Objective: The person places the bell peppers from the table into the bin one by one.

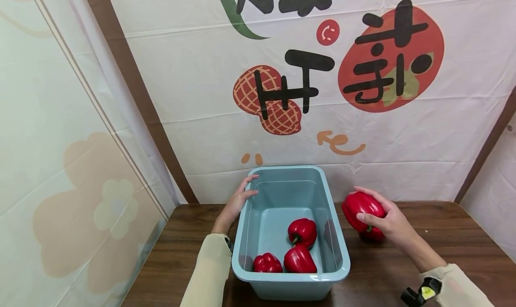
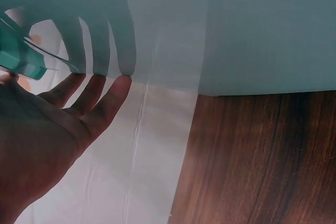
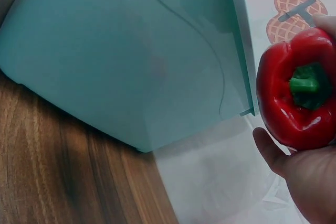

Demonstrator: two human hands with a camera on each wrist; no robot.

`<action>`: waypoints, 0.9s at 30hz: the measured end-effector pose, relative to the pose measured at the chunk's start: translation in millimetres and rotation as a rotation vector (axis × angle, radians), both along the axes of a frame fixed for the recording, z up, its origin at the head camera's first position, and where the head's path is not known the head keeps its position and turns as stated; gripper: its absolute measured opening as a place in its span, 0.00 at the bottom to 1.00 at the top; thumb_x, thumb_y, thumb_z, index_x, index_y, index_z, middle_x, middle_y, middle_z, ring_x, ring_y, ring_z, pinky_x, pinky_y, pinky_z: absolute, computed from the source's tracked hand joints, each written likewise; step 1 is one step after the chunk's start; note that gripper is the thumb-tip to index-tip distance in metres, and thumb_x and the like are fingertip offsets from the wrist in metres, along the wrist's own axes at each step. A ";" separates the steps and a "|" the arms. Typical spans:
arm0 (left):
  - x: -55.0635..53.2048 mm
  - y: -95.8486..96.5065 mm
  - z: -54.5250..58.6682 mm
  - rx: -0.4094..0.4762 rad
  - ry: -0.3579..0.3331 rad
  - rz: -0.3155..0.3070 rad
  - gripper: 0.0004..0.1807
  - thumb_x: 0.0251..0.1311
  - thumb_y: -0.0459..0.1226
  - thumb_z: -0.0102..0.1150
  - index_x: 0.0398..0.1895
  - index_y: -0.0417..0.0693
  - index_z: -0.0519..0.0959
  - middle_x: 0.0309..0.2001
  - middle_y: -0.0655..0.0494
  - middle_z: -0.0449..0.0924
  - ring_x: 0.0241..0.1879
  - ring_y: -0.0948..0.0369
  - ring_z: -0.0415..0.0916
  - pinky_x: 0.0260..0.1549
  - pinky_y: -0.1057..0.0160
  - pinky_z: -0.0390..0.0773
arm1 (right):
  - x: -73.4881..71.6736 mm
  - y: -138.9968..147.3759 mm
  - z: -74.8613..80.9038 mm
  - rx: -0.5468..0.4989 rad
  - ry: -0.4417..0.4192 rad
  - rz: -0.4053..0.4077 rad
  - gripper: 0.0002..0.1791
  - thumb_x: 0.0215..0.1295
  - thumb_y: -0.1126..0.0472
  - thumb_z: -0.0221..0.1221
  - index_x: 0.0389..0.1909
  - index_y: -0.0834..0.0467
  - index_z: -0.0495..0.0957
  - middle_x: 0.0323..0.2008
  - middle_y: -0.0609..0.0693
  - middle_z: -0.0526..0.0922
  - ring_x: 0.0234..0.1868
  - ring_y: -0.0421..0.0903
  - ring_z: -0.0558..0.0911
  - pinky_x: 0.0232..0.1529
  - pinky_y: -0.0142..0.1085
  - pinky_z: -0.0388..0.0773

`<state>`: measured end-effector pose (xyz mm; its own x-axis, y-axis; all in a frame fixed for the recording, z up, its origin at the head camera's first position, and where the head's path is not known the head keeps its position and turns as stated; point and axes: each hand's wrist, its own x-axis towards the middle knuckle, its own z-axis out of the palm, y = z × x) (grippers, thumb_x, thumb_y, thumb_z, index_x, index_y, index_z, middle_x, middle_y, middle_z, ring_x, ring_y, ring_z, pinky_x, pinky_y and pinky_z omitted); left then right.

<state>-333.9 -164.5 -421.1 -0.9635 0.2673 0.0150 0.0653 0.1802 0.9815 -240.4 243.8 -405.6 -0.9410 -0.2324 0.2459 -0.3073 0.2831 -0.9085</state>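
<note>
A light blue plastic bin (image 1: 292, 293) stands on the table, with three red bell peppers in its near half: one (image 1: 302, 232) further back, one (image 1: 299, 259) below it and one (image 1: 268, 263) at the left. My left hand (image 1: 235, 204) grips the bin's left rim, thumb over the edge; in the left wrist view its other fingertips touch the outer wall. To the right of the bin, my right hand (image 1: 389, 219) holds a glossy red bell pepper (image 3: 281, 90), its green stem showing. Under that pepper, another red pepper (image 1: 374, 234) shows, partly hidden.
The dark wooden table (image 1: 451, 226) runs back to a white printed cloth (image 1: 193, 96) hanging right behind the bin. Another pale cloth (image 1: 52, 132) hangs along the left side. A black band with a small device (image 1: 421, 293) is on the right wrist.
</note>
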 end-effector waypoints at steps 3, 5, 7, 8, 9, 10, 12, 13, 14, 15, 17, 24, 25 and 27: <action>0.5 0.0 0.7 -0.004 0.002 -0.001 0.27 0.73 0.40 0.42 0.73 0.62 0.59 0.76 0.50 0.48 0.66 0.40 0.59 0.58 0.36 0.69 | 0.3 -1.4 3.2 -0.009 -0.010 0.001 0.36 0.64 0.60 0.61 0.72 0.48 0.62 0.61 0.46 0.67 0.56 0.48 0.69 0.40 0.43 0.83; 0.7 -0.1 0.8 -0.005 0.001 0.002 0.27 0.73 0.41 0.43 0.73 0.62 0.59 0.76 0.50 0.48 0.66 0.40 0.60 0.57 0.37 0.69 | 0.3 -2.4 5.0 -0.013 -0.015 0.000 0.36 0.64 0.60 0.62 0.72 0.48 0.62 0.61 0.48 0.67 0.57 0.51 0.68 0.40 0.43 0.83; 1.1 0.0 0.7 -0.005 0.004 0.005 0.26 0.73 0.41 0.43 0.73 0.62 0.59 0.75 0.50 0.49 0.65 0.40 0.60 0.57 0.37 0.70 | 0.2 -2.8 6.6 -0.012 -0.018 -0.001 0.36 0.63 0.60 0.62 0.73 0.48 0.62 0.62 0.49 0.66 0.58 0.54 0.67 0.39 0.43 0.83; 1.4 -0.1 0.8 -0.003 0.000 0.005 0.26 0.73 0.41 0.43 0.73 0.63 0.60 0.75 0.50 0.49 0.65 0.39 0.60 0.57 0.37 0.70 | 0.0 -2.9 7.1 -0.011 -0.018 0.000 0.37 0.63 0.60 0.62 0.73 0.48 0.62 0.62 0.50 0.66 0.59 0.56 0.66 0.39 0.43 0.83; 1.3 -0.2 0.6 -0.002 -0.001 0.005 0.26 0.73 0.41 0.43 0.73 0.63 0.60 0.75 0.50 0.49 0.65 0.39 0.60 0.57 0.37 0.70 | 0.1 -3.1 7.7 -0.008 -0.017 0.001 0.37 0.63 0.59 0.62 0.73 0.48 0.61 0.63 0.51 0.65 0.59 0.58 0.66 0.39 0.43 0.83; 1.3 -0.2 0.4 -0.002 -0.003 0.008 0.26 0.73 0.41 0.43 0.73 0.64 0.60 0.75 0.50 0.49 0.65 0.39 0.60 0.57 0.37 0.70 | 0.1 -3.1 8.2 -0.006 -0.017 0.000 0.37 0.63 0.59 0.62 0.73 0.48 0.61 0.63 0.51 0.66 0.60 0.58 0.65 0.39 0.43 0.83; 1.0 -0.3 0.1 -0.004 0.001 0.007 0.26 0.73 0.41 0.43 0.73 0.63 0.60 0.75 0.50 0.49 0.65 0.39 0.60 0.56 0.37 0.71 | 0.2 -3.1 9.4 -0.002 -0.014 0.003 0.37 0.63 0.59 0.63 0.73 0.47 0.61 0.63 0.51 0.65 0.60 0.58 0.65 0.39 0.43 0.83; 0.8 -0.5 0.0 -0.004 -0.003 0.008 0.26 0.73 0.41 0.43 0.73 0.64 0.60 0.75 0.50 0.50 0.65 0.39 0.60 0.56 0.37 0.71 | 0.3 -3.2 10.0 -0.003 -0.015 0.003 0.38 0.63 0.59 0.63 0.73 0.47 0.61 0.62 0.50 0.66 0.60 0.57 0.65 0.39 0.43 0.83; 0.6 -0.7 -0.3 -0.005 0.001 0.006 0.26 0.73 0.41 0.43 0.73 0.63 0.59 0.75 0.49 0.49 0.65 0.38 0.60 0.56 0.37 0.71 | 0.4 -3.1 10.5 -0.003 -0.015 0.003 0.38 0.63 0.59 0.63 0.73 0.47 0.61 0.62 0.49 0.66 0.60 0.57 0.65 0.39 0.43 0.83; 0.2 -0.7 -0.5 -0.005 0.002 0.006 0.26 0.73 0.40 0.43 0.73 0.62 0.59 0.75 0.49 0.49 0.65 0.39 0.60 0.56 0.38 0.71 | 0.5 -3.2 11.1 -0.002 -0.015 0.003 0.38 0.63 0.59 0.63 0.73 0.47 0.61 0.62 0.49 0.66 0.60 0.56 0.65 0.40 0.43 0.83; 0.0 -0.8 -0.7 0.000 0.002 0.001 0.26 0.73 0.40 0.42 0.73 0.61 0.59 0.75 0.48 0.49 0.65 0.39 0.60 0.57 0.37 0.70 | 0.9 -3.5 12.2 -0.003 -0.012 0.006 0.38 0.63 0.59 0.63 0.73 0.47 0.61 0.62 0.48 0.66 0.59 0.55 0.66 0.40 0.43 0.83; 0.0 -0.8 -0.8 0.000 -0.003 -0.006 0.26 0.74 0.40 0.42 0.74 0.61 0.59 0.75 0.48 0.48 0.66 0.38 0.59 0.57 0.36 0.69 | 1.1 -5.5 15.4 0.000 0.008 0.021 0.39 0.62 0.60 0.63 0.73 0.47 0.60 0.62 0.48 0.66 0.58 0.52 0.67 0.40 0.43 0.83; 0.0 -0.9 -1.0 0.002 -0.005 -0.005 0.26 0.74 0.40 0.42 0.74 0.62 0.59 0.75 0.48 0.48 0.66 0.37 0.59 0.57 0.35 0.69 | 1.1 -5.9 16.1 0.001 0.012 0.024 0.39 0.62 0.60 0.63 0.73 0.47 0.60 0.62 0.48 0.66 0.58 0.51 0.67 0.40 0.43 0.83; 0.3 -0.8 -1.0 0.005 -0.007 -0.001 0.26 0.73 0.40 0.42 0.73 0.62 0.59 0.75 0.48 0.49 0.65 0.37 0.60 0.57 0.35 0.69 | 1.0 -6.7 17.6 0.000 0.011 0.023 0.39 0.62 0.60 0.63 0.73 0.47 0.60 0.62 0.48 0.66 0.58 0.51 0.68 0.40 0.44 0.83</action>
<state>-333.7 -165.3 -422.1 -0.9632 0.2687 0.0096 0.0585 0.1747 0.9829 -239.4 237.2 -388.0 -0.9327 -0.2537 0.2564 -0.3238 0.2756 -0.9051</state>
